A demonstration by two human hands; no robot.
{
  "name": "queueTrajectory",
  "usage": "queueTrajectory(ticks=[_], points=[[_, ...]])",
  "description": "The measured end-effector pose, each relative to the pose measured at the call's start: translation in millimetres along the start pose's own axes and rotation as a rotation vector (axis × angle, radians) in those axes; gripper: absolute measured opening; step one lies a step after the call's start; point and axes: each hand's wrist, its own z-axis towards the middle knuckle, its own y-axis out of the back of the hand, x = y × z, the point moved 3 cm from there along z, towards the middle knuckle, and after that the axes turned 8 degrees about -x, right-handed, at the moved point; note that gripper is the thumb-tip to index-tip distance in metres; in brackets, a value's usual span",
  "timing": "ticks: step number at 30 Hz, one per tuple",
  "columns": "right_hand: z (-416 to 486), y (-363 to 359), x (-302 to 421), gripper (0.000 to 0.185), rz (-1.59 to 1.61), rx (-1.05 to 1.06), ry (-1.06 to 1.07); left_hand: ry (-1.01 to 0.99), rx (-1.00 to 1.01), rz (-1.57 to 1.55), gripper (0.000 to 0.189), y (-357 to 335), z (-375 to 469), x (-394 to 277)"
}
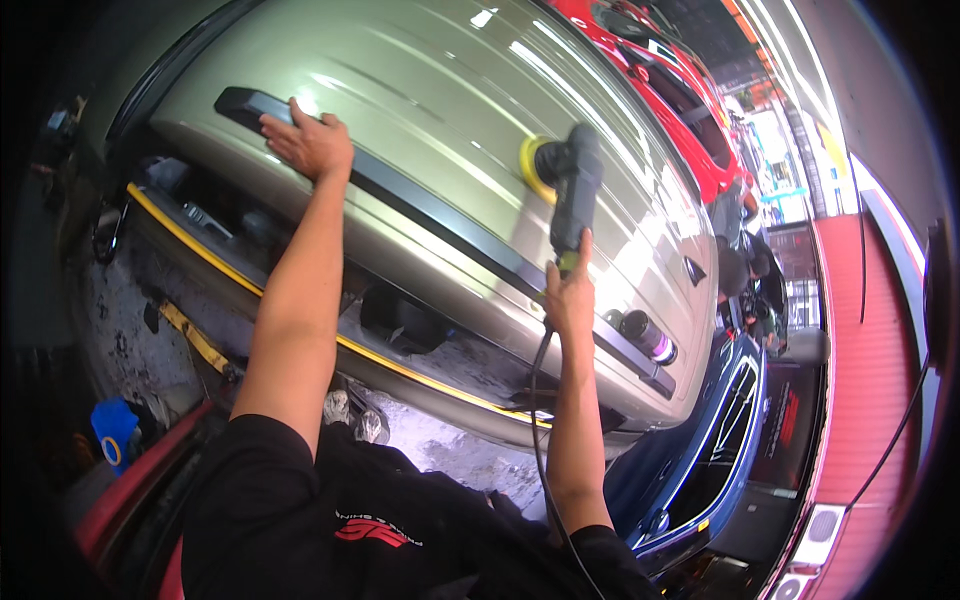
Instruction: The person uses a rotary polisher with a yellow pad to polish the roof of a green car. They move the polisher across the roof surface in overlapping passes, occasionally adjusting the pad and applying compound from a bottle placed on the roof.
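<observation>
The beige-green roof of a car [420, 97] spreads out before me, with a dark roof rail [442, 217] running along its near side. My left hand [311, 142] rests with spread fingers on the front part of that rail. In my right hand [571, 289] is the rear end of a black car polisher [576, 195], index finger stretched along its body. The polisher's yellow foam pad [535, 169] faces the roof at a tilt; whether it touches the paint I cannot tell. A black bottle with a purple band [646, 337] is by the rail's rear end.
The polisher's black cord [536, 405] hangs past my right forearm. Below the roof, the car's side is open, with a yellow-edged sill [225, 270]. A red car [675, 97] stands beyond the roof, a blue car [694, 465] at the right. A blue container [114, 435] is lower left.
</observation>
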Motion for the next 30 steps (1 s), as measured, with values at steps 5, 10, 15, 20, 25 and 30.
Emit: queueTrajectory(ticks=[5, 10, 15, 20, 25, 30], points=[[31, -61, 133, 0.088, 0.014, 0.111, 0.234, -0.016, 0.005, 0.012, 0.065, 8, 0, -4], [70, -120, 237, 0.088, 0.156, 0.149, 0.477, 0.003, 0.015, -0.004, 0.062, 13, -2, -12], [115, -164, 325, 0.088, 0.068, 0.176, 0.578, 0.001, 0.014, 0.009, 0.062, 10, -4, -7], [181, -188, 368, 0.083, 0.153, 0.165, 0.516, -0.001, 0.062, -0.009, 0.058, 12, -1, -8], [250, -202, 365, 0.077, 0.226, 0.021, 0.403, -0.025, 0.092, 0.033, 0.058, 11, 7, 1], [312, -173, 306, 0.065, 0.141, -0.056, 0.275, -0.052, 0.145, 0.053, 0.059, 11, 6, -3]])
